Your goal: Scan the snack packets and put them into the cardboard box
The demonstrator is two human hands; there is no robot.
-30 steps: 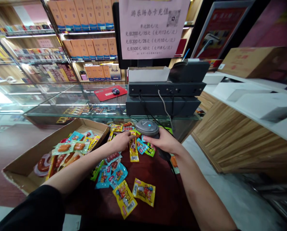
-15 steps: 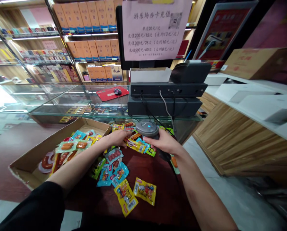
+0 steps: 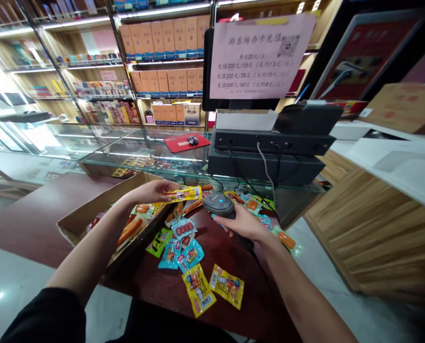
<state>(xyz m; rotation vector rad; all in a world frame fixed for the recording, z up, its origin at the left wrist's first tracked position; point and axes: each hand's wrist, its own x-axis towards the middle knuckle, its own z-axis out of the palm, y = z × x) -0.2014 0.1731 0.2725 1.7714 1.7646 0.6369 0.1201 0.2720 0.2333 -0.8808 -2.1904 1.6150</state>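
Note:
My left hand [image 3: 154, 191] pinches the end of a long yellow snack packet [image 3: 185, 194], lifted above the right end of a cardboard box [image 3: 69, 220]. Several packaged sausages [image 3: 131, 231] lie in that box, partly hidden by my left forearm. Wrapped in my right hand [image 3: 247, 222] is a grey barcode scanner [image 3: 218, 204], its head turned toward the yellow packet. On the dark red table below lie blue packets [image 3: 191, 255], a green packet [image 3: 158, 241] and two yellow packets [image 3: 228, 287]. More sausage packets [image 3: 251, 205] lie to the right, behind the scanner.
A glass counter [image 3: 144, 155] borders the table at the back. On it stand a black cash drawer [image 3: 265, 166] with cables and a screen bearing a pink price sheet [image 3: 258, 57]. A red mouse pad [image 3: 176, 143] lies left of them. Shelves of orange boxes [image 3: 164, 40] rise behind.
My left hand has raised the yellow packet from the pile and moved it left toward the box. My right hand still holds the scanner. The camera view has shifted left.

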